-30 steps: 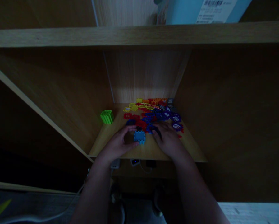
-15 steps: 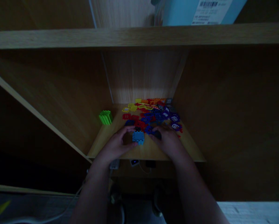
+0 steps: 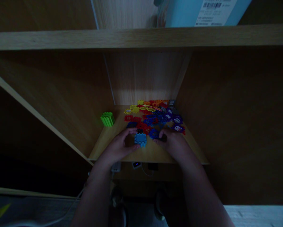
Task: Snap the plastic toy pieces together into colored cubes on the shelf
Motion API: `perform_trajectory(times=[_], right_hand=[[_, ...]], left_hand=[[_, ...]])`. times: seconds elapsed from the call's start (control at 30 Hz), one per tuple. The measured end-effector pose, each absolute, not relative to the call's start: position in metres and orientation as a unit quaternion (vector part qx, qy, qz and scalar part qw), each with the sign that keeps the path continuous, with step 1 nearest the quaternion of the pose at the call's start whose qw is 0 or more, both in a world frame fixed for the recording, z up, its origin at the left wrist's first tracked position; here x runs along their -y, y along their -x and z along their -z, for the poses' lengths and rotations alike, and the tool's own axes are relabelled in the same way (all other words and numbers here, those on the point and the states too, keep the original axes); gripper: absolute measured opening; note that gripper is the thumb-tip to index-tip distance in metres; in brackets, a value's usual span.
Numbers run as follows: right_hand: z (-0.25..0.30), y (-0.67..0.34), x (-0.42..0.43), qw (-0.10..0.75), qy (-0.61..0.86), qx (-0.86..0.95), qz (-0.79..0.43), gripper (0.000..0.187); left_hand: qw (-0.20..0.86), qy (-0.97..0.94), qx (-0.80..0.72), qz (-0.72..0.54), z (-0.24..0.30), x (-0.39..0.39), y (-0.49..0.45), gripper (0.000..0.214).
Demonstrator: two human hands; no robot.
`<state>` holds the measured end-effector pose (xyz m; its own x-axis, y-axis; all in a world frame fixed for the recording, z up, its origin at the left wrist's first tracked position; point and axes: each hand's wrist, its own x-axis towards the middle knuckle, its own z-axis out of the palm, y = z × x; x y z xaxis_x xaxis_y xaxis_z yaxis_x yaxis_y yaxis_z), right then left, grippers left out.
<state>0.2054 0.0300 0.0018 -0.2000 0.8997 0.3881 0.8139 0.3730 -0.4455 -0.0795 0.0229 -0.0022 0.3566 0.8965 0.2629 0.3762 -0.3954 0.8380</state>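
Observation:
My left hand [image 3: 120,145] curves around a small stack of light blue interlocking plastic building pieces [image 3: 140,139], thumb on its near side and fingers at its far side. Just right of it, a dark blue plastic building piece [image 3: 153,133] lies at the front of the pile, its right edge between the thumb and bent fingers of my right hand [image 3: 171,140]. Behind both hands spreads a loose pile of flat notched pieces: red ones [image 3: 136,119], yellow ones [image 3: 134,109], orange ones [image 3: 159,102] and purple ones with white window patterns [image 3: 177,119]. The light is dim.
A bright green stack of pieces [image 3: 107,119] stands at the left side of the wooden shelf [image 3: 103,142]. Side panels close in on both sides. Overhead runs a shelf board [image 3: 132,37] bearing a light blue box [image 3: 184,12]. Below are small devices with cables [image 3: 136,164].
My right hand has shifted slightly right and nearer, and the dark blue piece has come with it. My left hand and the light blue stack stay nearly in place.

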Motion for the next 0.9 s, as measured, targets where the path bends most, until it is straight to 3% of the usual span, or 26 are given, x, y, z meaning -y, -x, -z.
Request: perform_trajectory(times=[0.37,0.73,0.9], right_hand=[[-0.013,-0.216,-0.025,0.29,0.539,0.786,-0.08,0.017],[-0.004,-0.243,-0.032,0.322,0.635,0.701,0.045,0.012],[-0.003,-0.238,-0.031,0.285,0.676,0.668,0.125,0.027]], left_hand=[[0.351,-0.744,-0.426,-0.377,0.001,-0.022,0.079,0.066],[0.345,-0.749,-0.43,-0.367,0.002,-0.022,0.081,0.066],[0.345,-0.752,-0.425,-0.367,0.003,-0.023,0.082,0.066]])
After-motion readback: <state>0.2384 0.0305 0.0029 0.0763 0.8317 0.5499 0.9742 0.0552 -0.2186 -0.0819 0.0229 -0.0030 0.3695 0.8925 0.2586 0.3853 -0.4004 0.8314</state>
